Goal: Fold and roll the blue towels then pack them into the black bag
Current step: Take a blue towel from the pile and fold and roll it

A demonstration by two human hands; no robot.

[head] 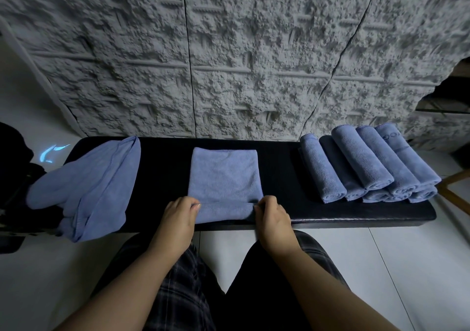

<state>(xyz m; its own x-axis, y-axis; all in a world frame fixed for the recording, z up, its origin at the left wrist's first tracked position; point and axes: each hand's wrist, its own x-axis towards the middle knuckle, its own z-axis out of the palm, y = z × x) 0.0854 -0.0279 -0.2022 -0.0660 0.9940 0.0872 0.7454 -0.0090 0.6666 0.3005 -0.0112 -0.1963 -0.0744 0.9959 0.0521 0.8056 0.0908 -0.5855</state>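
Observation:
A folded blue towel (225,175) lies flat in the middle of the black bench (279,167), its near edge turned into a small roll. My left hand (178,217) grips the roll's left end and my right hand (272,218) grips its right end. Several rolled blue towels (366,165) are stacked at the bench's right end. A heap of loose unfolded blue towels (86,185) hangs over the left end. A dark object (15,178) at the far left edge may be the black bag; I cannot tell.
A rough grey stone-textured wall (229,50) rises right behind the bench. Pale floor tiles (394,267) spread to the right and left. A wooden frame (455,190) shows at the right edge. My legs (203,292) sit below the bench's front edge.

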